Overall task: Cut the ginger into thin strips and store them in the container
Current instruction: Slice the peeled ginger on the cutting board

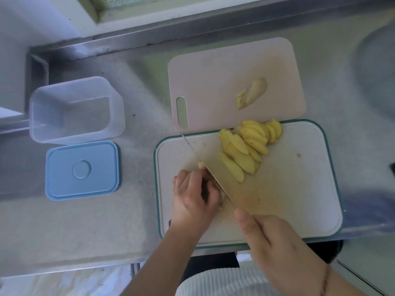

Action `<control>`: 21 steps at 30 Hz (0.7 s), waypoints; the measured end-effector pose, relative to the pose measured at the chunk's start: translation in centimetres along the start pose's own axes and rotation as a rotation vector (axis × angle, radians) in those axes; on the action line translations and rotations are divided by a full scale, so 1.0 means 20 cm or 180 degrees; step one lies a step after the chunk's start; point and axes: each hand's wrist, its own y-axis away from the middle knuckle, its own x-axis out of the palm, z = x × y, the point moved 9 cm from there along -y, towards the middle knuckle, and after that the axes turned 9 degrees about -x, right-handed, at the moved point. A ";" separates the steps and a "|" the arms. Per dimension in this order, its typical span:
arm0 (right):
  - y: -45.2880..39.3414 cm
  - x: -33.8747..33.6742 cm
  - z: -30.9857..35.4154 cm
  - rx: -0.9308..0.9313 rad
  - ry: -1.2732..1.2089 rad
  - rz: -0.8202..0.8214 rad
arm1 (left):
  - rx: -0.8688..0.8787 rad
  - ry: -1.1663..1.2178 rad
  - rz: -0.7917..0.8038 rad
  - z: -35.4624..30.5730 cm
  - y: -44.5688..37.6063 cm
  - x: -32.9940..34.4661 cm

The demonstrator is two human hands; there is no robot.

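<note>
On the green-rimmed cutting board [316,210], the left hand [192,199] curls over a ginger piece [201,166], steadying it against the knife [215,178] gripped by the right hand [275,242]; ginger slices [245,146] lie beyond the blade; the container [74,110] stands lidless left of the board, ready for strips.

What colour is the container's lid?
Light blue; the lid lies on the counter beside the open container, clearest in the head view.

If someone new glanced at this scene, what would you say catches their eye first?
Probably the fan of yellow ginger slices on the green-rimmed cutting board, with the knife angled across it. The right hand holds the knife while the left hand steadies a piece. At left stand the clear container and blue lid.
</note>
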 end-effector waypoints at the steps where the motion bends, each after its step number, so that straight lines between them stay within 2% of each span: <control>1: 0.00 0.00 0.00 -0.0004 0.0025 -0.0004 | 0.0002 0.0001 0.0000 0.00 0.00 0.00; 21: 0.01 0.02 0.02 0.0013 0.0109 -0.0134 | -0.0060 0.0000 0.0095 0.01 0.00 0.02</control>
